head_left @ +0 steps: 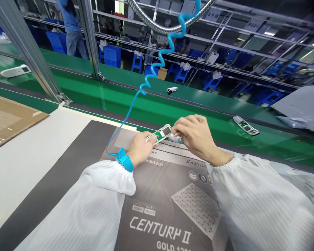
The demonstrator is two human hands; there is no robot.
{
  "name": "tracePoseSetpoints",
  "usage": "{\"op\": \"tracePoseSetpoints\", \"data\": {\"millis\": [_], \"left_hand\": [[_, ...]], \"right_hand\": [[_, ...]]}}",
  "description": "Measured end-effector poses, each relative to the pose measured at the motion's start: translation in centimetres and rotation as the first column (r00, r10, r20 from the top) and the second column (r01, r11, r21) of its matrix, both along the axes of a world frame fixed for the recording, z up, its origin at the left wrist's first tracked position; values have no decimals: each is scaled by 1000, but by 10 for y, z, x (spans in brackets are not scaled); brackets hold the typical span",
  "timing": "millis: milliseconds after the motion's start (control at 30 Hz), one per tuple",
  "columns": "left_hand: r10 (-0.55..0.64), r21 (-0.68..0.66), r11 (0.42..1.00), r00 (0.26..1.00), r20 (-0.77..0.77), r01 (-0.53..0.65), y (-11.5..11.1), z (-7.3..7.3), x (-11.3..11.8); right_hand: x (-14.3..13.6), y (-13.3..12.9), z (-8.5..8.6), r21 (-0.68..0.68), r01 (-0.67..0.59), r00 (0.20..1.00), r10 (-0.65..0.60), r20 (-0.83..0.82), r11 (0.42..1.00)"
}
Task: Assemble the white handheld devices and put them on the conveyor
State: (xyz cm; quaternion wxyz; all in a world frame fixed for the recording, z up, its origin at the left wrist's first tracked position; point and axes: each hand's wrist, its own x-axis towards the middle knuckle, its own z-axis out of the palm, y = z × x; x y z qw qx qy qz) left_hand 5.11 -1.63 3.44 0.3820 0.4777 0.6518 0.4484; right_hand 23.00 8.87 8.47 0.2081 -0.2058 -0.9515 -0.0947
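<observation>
- One long green surface (pixel 136 108) is seen running from left to right, on the far side of the near work area.
- One dark printed sheet (pixel 157 195), marked "CENTURY II", is laid at the near centre, beneath both hands.
- One piece of brown cardboard (pixel 13 118) is noted at the left.
- One coiled blue cord (pixel 161 55) is hung from above and led down to the left wrist.
- Right hand (pixel 195 136): fingers are bunched together at the right end of the held device; whether anything is pinched cannot be told.
- Left hand (pixel 141 148): the left end of the device is pinched, with the thumb laid over the board side.
- Held device (pixel 162 134): located between the hands, above the far part of the sheet; tilted, with green circuit board and grey screen exposed.
- One similar opened unit (pixel 246 125) is found at the right, on the green surface.
- One blue wrist strap (pixel 125 159) is worn on the left wrist.
- One small white-and-black part (pixel 172 90) is observed farther off, near centre.
</observation>
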Motion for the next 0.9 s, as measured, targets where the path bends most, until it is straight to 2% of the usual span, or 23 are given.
{"op": "tracePoseSetpoints", "data": {"millis": [67, 100, 167, 233, 300, 367, 500, 567, 667, 733, 767, 833, 900], "left_hand": [[64, 25, 998, 997, 37, -65, 3, -4, -3], [89, 40, 995, 995, 49, -91, 5, -6, -4], [155, 56, 986, 986, 53, -158, 6, -10, -6], [263, 60, 962, 963, 57, -266, 7, -12, -9], [376, 58, 922, 922, 94, -382, 7, -10, -13], [440, 51, 890, 884, 156, -452, 7, -7, -16], [466, 19, 872, 842, 270, -489, 6, 2, -17], [450, 20, 878, 839, 305, -478, 5, 6, -14], [391, 48, 902, 859, 331, -429, 3, 10, -10], [328, 67, 925, 874, 358, -375, 2, 11, -7], [293, 75, 935, 877, 382, -345, 2, 11, -7], [221, 85, 954, 868, 446, -287, 1, 12, -5], [147, 88, 971, 848, 509, -221, 1, 12, -4]], "right_hand": [[3, 11, -13, -225, 103, 974, -144, -173, 969], [3, 16, -22, -345, 145, 951, -227, -211, 927], [0, 24, -41, -515, 238, 909, -376, -181, 823], [-4, 27, -59, -556, 358, 870, -484, -92, 750], [-8, 26, -70, -521, 443, 842, -538, -37, 729], [-9, 23, -72, -485, 482, 832, -555, -7, 729], [16, 19, -54, -459, 495, 845, -533, 55, 738], [46, 19, -39, -433, 531, 825, -561, 70, 728], [111, 24, -26, -330, 642, 753, -650, 101, 693], [156, 29, -26, -123, 737, 673, -703, 232, 665], [176, 32, -28, -68, 735, 662, -692, 287, 675], [203, 35, -31, -24, 680, 704, -643, 301, 733], [212, 37, -28, -27, 625, 759, -599, 255, 780]]}}
